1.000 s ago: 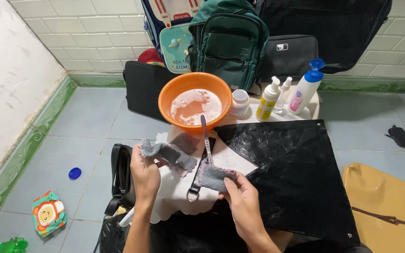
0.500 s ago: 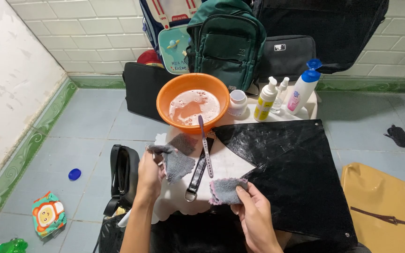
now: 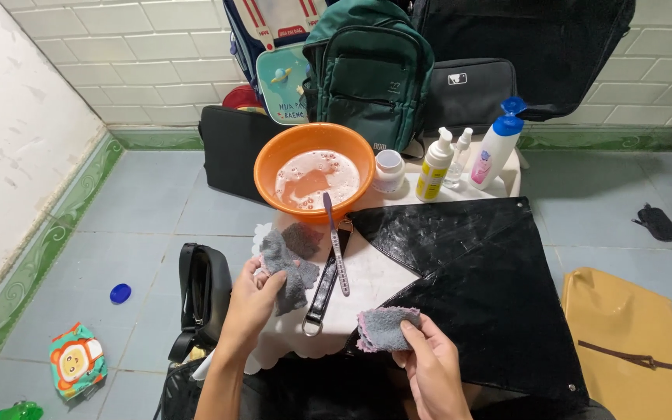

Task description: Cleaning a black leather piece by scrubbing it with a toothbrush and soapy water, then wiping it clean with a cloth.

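Two hands each pinch a grey cloth: left hand (image 3: 252,299) lifts one cloth (image 3: 289,268), right hand (image 3: 429,365) presses another (pink-edged) cloth (image 3: 386,327) at the counter's (image 3: 375,272) near edge; the black bag (image 3: 476,272) looks partly wiped.

Bright, even light — soft shadows | sharp focus | slight edge bending

The floor (image 3: 149,210) is laid with pale blue-grey tiles. The back wall (image 3: 118,70) is faced in white tiles, edged by a green patterned skirting (image 3: 157,140). The left wall (image 3: 9,140) is seen stained and peeling, under even light.
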